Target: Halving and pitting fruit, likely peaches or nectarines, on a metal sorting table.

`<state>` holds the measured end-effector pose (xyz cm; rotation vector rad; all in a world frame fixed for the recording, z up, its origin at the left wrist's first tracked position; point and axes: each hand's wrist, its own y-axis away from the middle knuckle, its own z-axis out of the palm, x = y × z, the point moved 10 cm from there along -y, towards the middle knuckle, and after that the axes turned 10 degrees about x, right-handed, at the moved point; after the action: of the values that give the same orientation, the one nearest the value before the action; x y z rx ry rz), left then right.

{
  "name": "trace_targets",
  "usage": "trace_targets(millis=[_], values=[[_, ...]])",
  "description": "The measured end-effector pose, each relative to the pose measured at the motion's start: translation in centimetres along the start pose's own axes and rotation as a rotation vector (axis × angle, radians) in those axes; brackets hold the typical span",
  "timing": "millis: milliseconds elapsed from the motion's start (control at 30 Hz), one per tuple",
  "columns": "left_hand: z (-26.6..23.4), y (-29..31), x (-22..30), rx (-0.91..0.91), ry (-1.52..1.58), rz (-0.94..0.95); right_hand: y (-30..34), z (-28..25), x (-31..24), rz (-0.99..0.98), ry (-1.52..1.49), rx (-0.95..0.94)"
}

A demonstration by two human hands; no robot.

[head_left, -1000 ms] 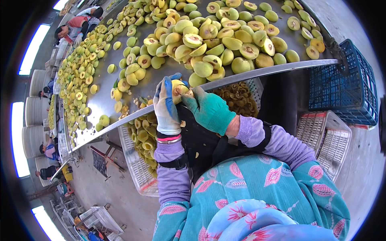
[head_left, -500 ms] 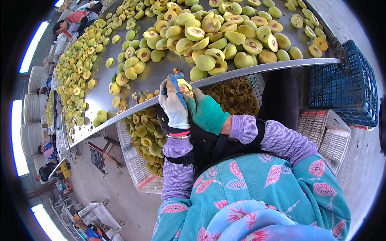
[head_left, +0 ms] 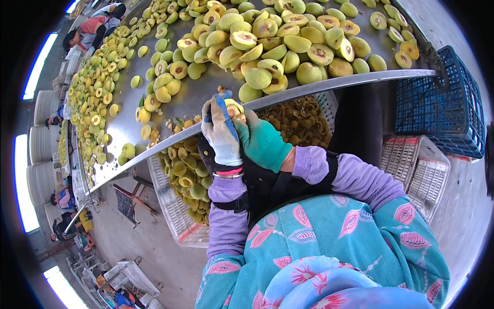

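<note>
At the rim of the metal table, my two gloved hands meet around one yellow-green plum half [head_left: 233, 109], its brown centre facing up. My left hand [head_left: 221, 129], in a white and blue glove, is closed with its fingers against the fruit's left side. From the right, my right hand [head_left: 263, 141], in a green glove, grips the same piece with thumb and fingers. Whether a small tool is hidden between them I cannot tell. Bits of orange-brown pulp cling near the left fingertips. Many more plum halves [head_left: 257, 78] are heaped just beyond, cut faces showing brown stones.
The steel table [head_left: 200, 95] has a raised metal rim. Below it, a white crate [head_left: 165, 206] holds hollowed halves, beside brownish pieces [head_left: 298, 121]. At the right stand a blue crate [head_left: 437, 108] and a white basket [head_left: 424, 175]. Several people work at the far left.
Both hands stay together on the plum half at the rim, with only a slight shift of the fingers. The whole view has moved a little.
</note>
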<state>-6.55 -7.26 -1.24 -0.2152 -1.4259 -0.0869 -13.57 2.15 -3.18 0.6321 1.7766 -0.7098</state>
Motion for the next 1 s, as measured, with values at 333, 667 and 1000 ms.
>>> trace_targets(millis=[333,667,1000], values=[[2.2,0.5,-0.7,-0.290,0.044,-0.212,4.1,2.1,0.6,0.864,-0.776,-0.435],[1.8,1.0,-2.0,-0.361,0.046,-0.411,6.7,4.0,-3.8,1.229,-1.409,-0.863],[-9.6,3.4,3.1,0.163,0.046,-0.312,10.4,4.8,-7.0,1.306,-1.540,-1.264]])
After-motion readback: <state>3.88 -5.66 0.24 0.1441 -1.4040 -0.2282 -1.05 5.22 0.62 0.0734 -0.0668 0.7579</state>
